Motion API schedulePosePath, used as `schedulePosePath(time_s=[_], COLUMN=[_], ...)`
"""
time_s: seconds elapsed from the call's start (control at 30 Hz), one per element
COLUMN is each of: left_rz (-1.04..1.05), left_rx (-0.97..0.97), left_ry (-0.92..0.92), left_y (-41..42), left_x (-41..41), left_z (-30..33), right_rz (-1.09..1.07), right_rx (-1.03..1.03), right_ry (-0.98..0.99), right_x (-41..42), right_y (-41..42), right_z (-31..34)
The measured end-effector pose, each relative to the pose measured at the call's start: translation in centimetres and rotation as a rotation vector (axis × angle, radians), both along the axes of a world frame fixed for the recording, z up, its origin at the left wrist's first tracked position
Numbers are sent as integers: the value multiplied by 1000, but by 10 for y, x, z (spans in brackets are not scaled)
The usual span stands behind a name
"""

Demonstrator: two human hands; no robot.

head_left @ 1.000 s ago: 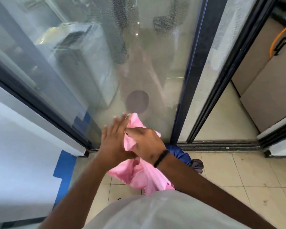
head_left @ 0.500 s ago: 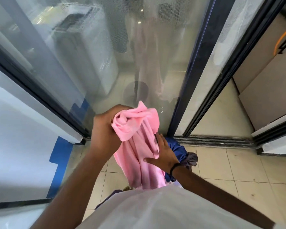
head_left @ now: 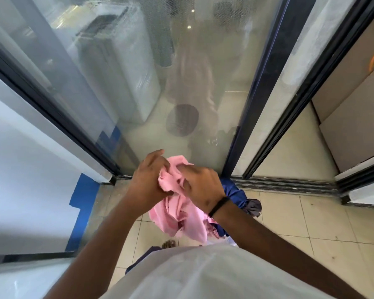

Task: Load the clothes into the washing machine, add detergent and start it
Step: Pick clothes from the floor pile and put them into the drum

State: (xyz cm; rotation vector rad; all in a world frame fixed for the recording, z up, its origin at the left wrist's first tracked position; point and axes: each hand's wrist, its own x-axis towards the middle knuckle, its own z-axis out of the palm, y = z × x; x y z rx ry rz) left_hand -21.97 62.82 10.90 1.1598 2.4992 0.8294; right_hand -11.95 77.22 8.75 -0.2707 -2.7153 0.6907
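Observation:
A pink garment [head_left: 183, 214] hangs bunched in front of my waist. My left hand [head_left: 148, 182] grips its upper left edge and my right hand [head_left: 200, 186], with a black wristband, clutches the bunched top from the right. Below and behind them a dark blue garment [head_left: 233, 193] and a grey piece [head_left: 253, 208] lie on the tiled floor by the door track. A white top-loading washing machine [head_left: 117, 61] stands behind the glass door, its lid area blurred by reflections.
A sliding glass door [head_left: 203, 83] with dark frames [head_left: 257, 93] closes off the washer area; the door track [head_left: 285, 184] runs across the floor. A white wall with blue tape [head_left: 82, 203] is at left. Beige tiles [head_left: 322, 229] extend right. A dark round mat [head_left: 183, 119] lies behind the glass.
My left hand has lowered the pink garment from its raised position, and my right hand has come up onto the top of it, gathering it into a bunch.

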Motion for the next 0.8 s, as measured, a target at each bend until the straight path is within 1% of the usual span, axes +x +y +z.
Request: schedulePosePath(time_s=[0.07,0.1,0.17,0.2,0.23,0.3,0.37,0.47,0.57,0.63,0.67,0.73,0.8], left_rz=[71,98,125,151,182,237,201,152,116,99,96,64,15], left_rx=[30,16,-23,10,37,126,234,369,518,549,534,481,394], left_ry=[-124,-139,-100,-90,-79,-84,-13,55,78,133,171,268,340], left_y=[4,4,2,3,4,6,5,0,3,8,12,17,16], left_x=[0,-1,-1,-3,-2,2,6,9,18,20,19,15,10], left_z=[-9,-14,-16,-18,-18,-14,-9,3,20,33,40,47,40], right_rz=[36,57,93,117,150,204,173,44,-41,-111,-163,-256,-272], right_rx=[-20,-25,-44,-69,-100,-167,-216,-317,-507,-565,-580,-477,-332], right_ry=[204,292,432,462,450,365,254,-44,-331,-505,-567,-606,-600], right_x=[-3,-4,-6,-6,-7,-5,3,23,42,45,43,38,32], right_y=[-10,-14,-19,-19,-17,-10,1,13,16,15,14,18,27], right_z=[31,43,58,61,59,44,13,-52,-116,-138,-137,-136,-128])
